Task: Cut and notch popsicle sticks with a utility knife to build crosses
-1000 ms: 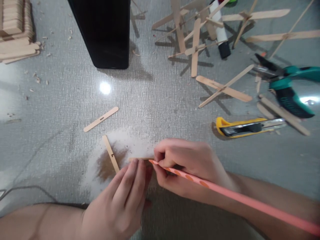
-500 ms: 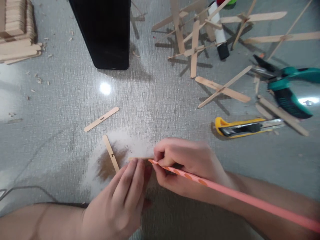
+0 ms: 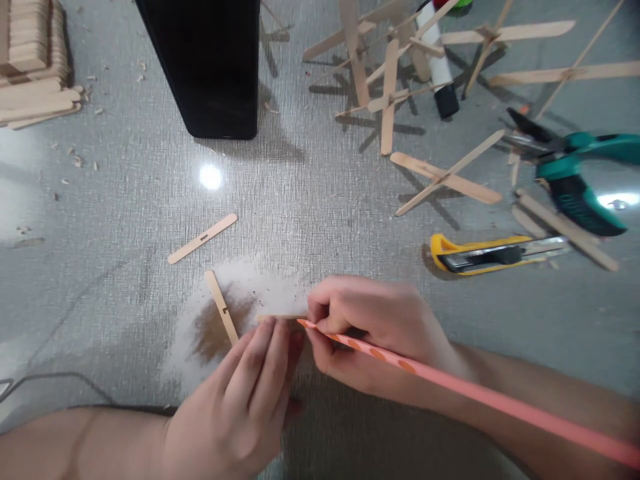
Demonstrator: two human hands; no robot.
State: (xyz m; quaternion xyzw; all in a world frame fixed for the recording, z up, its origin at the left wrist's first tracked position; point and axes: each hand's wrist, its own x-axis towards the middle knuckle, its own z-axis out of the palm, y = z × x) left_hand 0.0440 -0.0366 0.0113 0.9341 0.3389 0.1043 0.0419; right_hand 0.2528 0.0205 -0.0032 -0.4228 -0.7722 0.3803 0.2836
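A popsicle stick (image 3: 284, 317) lies on its narrow edge, pinched by my left hand (image 3: 250, 393), whose fingers hide part of it. My right hand (image 3: 375, 333) grips a pink pencil (image 3: 465, 385) with orange spots low down; its front end is at the right part of the stick. The pencil's exact tip is hard to make out. Left of the fingers, a notched stick (image 3: 220, 303) lies across a brown and white dusty patch (image 3: 260, 280). Above it rests another stick with a small slot (image 3: 203, 238).
A yellow utility knife (image 3: 480, 255), teal-handled pliers (image 3: 575, 163) and crossed sticks (image 3: 443, 177) lie to the right. Behind them are more joined sticks and a white marker (image 3: 437, 60). A black phone (image 3: 210, 67) stands at the back; stacked sticks (image 3: 35, 53) are far left.
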